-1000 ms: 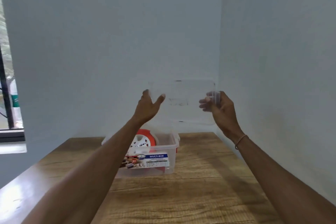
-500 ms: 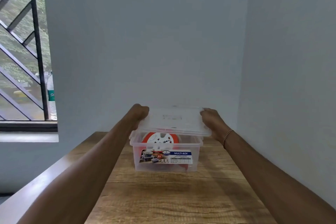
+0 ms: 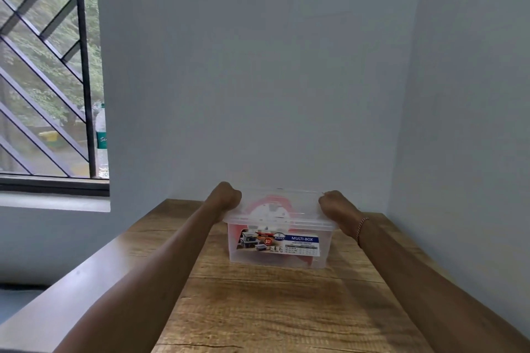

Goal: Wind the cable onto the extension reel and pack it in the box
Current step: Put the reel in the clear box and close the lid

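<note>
Five items, largest first:

- Wooden table point(image 3: 272, 309): long plank top running to the corner of two pale walls.
- Window point(image 3: 43, 66): left, with a dark diagonal grille; a plastic bottle point(image 3: 101, 140) stands on its sill.
- Clear box point(image 3: 275, 246): at the table's far end, labelled "MULTI-BOX", with the clear lid point(image 3: 279, 209) lying on top.
- Extension reel point(image 3: 271, 210): red and white, inside the box, seen through the plastic.
- Left hand point(image 3: 226, 199) and right hand point(image 3: 334, 206): fingers curled over the lid's left and right edges, gripping it; a thin bracelet point(image 3: 362, 228) circles the right wrist.
</note>
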Demonstrator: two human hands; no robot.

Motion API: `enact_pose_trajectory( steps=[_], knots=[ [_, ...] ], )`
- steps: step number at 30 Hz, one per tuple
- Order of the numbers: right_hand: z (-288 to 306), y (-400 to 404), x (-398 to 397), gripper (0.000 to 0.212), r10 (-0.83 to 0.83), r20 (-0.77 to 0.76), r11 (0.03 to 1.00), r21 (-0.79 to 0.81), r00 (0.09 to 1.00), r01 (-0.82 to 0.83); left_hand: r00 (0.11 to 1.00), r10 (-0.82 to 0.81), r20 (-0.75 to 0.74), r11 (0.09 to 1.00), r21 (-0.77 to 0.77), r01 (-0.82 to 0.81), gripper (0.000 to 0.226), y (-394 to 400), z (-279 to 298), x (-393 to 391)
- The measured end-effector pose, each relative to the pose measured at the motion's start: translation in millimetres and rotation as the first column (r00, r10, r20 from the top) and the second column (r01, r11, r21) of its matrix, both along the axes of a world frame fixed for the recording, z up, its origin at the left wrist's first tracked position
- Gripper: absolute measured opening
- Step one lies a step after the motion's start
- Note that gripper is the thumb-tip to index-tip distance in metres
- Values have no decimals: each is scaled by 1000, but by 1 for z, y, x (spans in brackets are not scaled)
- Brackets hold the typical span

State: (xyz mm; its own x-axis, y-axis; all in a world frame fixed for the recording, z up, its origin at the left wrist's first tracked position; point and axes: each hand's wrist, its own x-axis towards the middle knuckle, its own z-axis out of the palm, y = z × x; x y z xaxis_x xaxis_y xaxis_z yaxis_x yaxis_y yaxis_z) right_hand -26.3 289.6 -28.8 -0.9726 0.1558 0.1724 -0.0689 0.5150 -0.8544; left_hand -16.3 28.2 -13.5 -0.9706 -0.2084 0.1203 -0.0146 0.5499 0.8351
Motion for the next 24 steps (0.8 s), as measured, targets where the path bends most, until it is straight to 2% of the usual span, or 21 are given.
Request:
enact_pose_trajectory(
  steps=[3,7,10,12,15,18,22,24],
  knots=[
    [2,-1,3,34,15,37,998,62,999,-17,999,-6,42,999,37,4,20,-2,-6,1],
    [10,-4,12,38,34,188,988,144,982,-62,999,25,42,999,39,-26,24,-2,-5,3],
    [12,-4,18,43,48,295,998,34,954,-60,996,11,86,999,47,-15,30,-1,-7,4],
    [11,-4,19,44,39,353,999,-10,935,-37,987,12,159,987,156,-37,35,-1,-11,4],
    [8,-1,17,35,-7,379,1000,-25,925,17,987,44,152,972,221,-77,33,-2,-16,2],
    [4,0,15,31,-74,298,997,-7,952,80,984,175,-6,976,133,-173,31,-3,-19,-1],
    [0,1,13,33,-182,-10,964,197,983,180,963,259,-71,963,87,-253,32,0,-16,7],
    [-4,1,16,34,-236,-92,964,106,967,245,964,256,-69,961,122,-246,31,0,-15,8]
  ],
)
